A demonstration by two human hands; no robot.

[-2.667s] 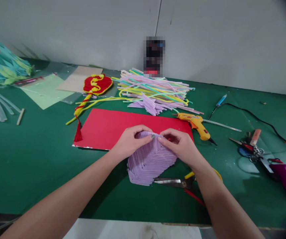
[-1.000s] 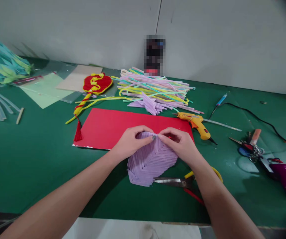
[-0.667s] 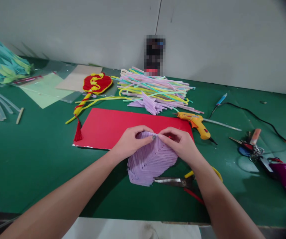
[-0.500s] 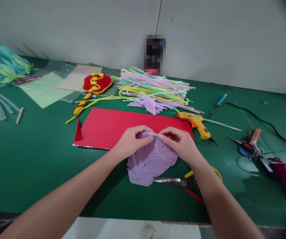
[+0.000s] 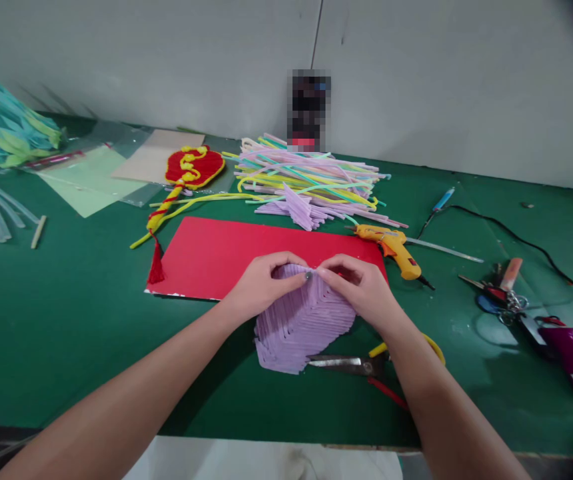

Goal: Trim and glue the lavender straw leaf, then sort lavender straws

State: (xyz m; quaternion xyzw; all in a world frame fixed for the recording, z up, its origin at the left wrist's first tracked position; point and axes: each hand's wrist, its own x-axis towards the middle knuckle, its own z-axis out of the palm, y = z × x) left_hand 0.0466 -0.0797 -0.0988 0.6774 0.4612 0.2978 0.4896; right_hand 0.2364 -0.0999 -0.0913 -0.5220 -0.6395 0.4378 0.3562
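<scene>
A leaf-like panel of lilac pipe cleaners (image 5: 299,327), joined in a chevron pattern, hangs between both hands over the front of a red board (image 5: 236,250). My left hand (image 5: 264,283) pinches its upper edge between thumb and fingers. Close beside it, my right hand (image 5: 356,283) pinches the same edge, the two thumbs nearly meeting. Whatever lies right under the fingertips is hidden. Scissors (image 5: 346,363) with a red and a yellow handle lie by the panel's lower right, partly covered by my right forearm.
Behind the board lies a heap of coloured pipe cleaners (image 5: 311,173). A yellow glue gun (image 5: 391,247) rests at the board's right end. A red and yellow fan (image 5: 194,167) with a tassel lies left. Keys (image 5: 504,293) and a purple tool (image 5: 571,353) sit far right.
</scene>
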